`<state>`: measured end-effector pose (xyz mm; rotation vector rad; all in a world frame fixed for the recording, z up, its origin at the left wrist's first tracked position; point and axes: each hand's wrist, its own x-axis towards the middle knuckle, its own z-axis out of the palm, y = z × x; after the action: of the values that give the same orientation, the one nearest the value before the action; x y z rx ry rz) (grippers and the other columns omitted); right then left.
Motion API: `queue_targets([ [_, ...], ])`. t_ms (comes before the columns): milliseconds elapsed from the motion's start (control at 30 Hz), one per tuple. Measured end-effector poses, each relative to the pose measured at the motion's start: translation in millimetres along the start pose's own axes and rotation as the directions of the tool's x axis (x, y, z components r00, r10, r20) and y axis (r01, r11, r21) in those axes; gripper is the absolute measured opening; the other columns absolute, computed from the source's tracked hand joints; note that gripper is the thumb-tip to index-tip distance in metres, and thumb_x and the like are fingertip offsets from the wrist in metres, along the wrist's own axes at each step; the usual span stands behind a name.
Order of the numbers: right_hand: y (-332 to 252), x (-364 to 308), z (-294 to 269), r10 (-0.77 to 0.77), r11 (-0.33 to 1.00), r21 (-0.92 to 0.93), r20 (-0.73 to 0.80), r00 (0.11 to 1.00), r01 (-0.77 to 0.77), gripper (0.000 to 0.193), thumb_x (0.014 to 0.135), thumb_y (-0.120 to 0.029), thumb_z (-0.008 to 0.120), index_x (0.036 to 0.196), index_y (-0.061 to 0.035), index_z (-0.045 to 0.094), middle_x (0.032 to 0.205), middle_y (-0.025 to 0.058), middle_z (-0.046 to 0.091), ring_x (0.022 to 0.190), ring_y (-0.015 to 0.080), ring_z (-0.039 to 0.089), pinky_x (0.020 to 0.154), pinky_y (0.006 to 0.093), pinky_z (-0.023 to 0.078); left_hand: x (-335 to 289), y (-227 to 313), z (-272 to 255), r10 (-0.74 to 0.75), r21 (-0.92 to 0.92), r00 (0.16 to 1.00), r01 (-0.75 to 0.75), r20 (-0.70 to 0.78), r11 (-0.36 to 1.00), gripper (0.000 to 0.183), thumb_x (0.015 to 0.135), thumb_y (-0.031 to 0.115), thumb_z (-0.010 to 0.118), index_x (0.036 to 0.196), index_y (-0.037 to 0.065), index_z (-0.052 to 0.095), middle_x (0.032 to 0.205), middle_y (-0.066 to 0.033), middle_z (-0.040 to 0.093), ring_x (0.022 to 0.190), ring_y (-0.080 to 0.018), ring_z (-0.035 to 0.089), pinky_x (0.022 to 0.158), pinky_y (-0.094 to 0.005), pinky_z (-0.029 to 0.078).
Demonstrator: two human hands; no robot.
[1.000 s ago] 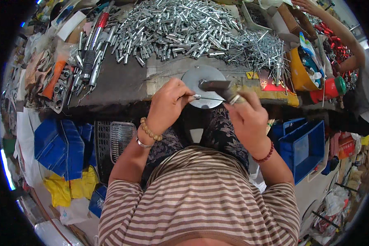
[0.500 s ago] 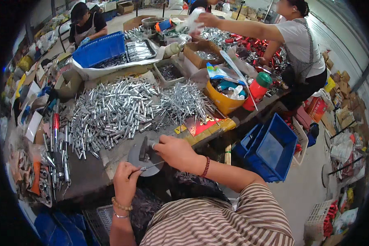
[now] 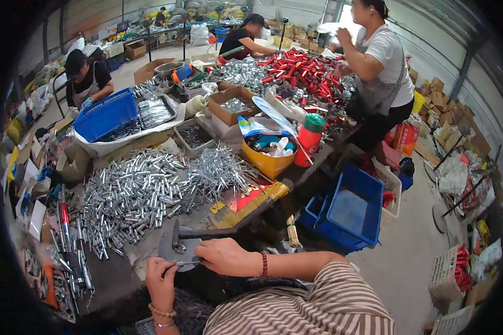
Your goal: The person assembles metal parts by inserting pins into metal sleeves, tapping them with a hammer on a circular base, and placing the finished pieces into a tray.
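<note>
My left hand [image 3: 161,280] is closed in a pinch on one end of a thin metal rod [image 3: 189,262], at the bench's near edge. The fingers of my right hand [image 3: 227,257] are closed at the rod's other end, the fingertips partly hidden. Beneath the rod lies a round grey metal plate [image 3: 193,245]. A hammer [image 3: 175,237] rests on that plate, its handle stretching right behind my right hand. Small metal bits [image 3: 180,249] sit by the hammer head. Beyond are a heap of short silver tubes [image 3: 133,192] and a heap of thin metal rods [image 3: 221,172].
Hand tools [image 3: 75,251] crowd the bench's left side. Farther back stand a blue bin [image 3: 107,116], a yellow tub [image 3: 267,159] and a red bottle with a green lid [image 3: 309,140]. Blue crates [image 3: 352,209] sit at right. A co-worker [image 3: 383,72] stands beside red parts [image 3: 302,70].
My view has tilted up and shifted right. My right hand has moved off the hammer handle to the rod's end. The hammer now lies on the plate. The standing co-worker's outstretched arm has drawn back.
</note>
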<state>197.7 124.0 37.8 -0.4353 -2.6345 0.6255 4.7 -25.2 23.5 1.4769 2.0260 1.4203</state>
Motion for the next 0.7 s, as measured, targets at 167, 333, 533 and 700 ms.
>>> queue_targets([
  [167,-3,0,6,0.099,0.981,0.148,0.185,0.978,-0.127,0.019,0.083,-0.02,0.067,0.092,-0.0035,0.066,0.082,0.0228,0.068,0.081,0.0441,0.069,0.072,0.0543,0.054,-8,-5,-3,0.085,0.113,0.996,-0.082,-0.02,0.99,0.018,0.083,-0.001,0.074,0.101,-0.001,0.071,0.094,-0.0116,0.057,0.087,-0.0266,0.06,0.078,-0.0356,0.049],
  [333,-8,-6,-2,0.21,0.909,0.314,0.222,0.952,-0.273,0.023,0.086,-0.02,0.071,0.096,0.0006,0.066,0.081,0.0233,0.066,0.076,0.0394,0.069,0.067,0.0464,0.053,-15,-7,20,-0.11,-0.063,0.973,0.099,-0.201,0.993,0.035,0.094,0.004,0.068,0.129,0.002,0.066,0.099,-0.0082,0.064,0.083,-0.0167,0.062,0.075,-0.0284,0.052],
  [533,-14,-10,-2,0.274,0.662,0.493,0.543,0.794,-0.565,0.014,0.097,-0.012,0.067,0.096,0.0003,0.061,0.071,-0.0003,0.06,0.06,0.0055,0.055,0.052,0.0258,0.045,-36,12,37,-0.496,-0.505,0.868,0.42,-0.02,0.754,0.049,0.103,0.006,0.057,0.151,0.006,0.047,0.095,-0.0073,0.072,0.075,-0.0094,0.065,0.065,-0.0237,0.055],
  [700,-26,-19,9,0.321,0.529,0.57,0.552,0.77,-0.629,0.013,0.099,-0.011,0.065,0.104,0.0002,0.061,0.076,-0.0025,0.06,0.059,0.0045,0.053,0.051,0.0228,0.042,-44,9,45,-0.504,-0.657,0.864,0.392,0.022,0.644,0.055,0.104,0.007,0.056,0.156,0.005,0.038,0.097,-0.0089,0.074,0.08,-0.0103,0.068,0.065,-0.0226,0.056],
])
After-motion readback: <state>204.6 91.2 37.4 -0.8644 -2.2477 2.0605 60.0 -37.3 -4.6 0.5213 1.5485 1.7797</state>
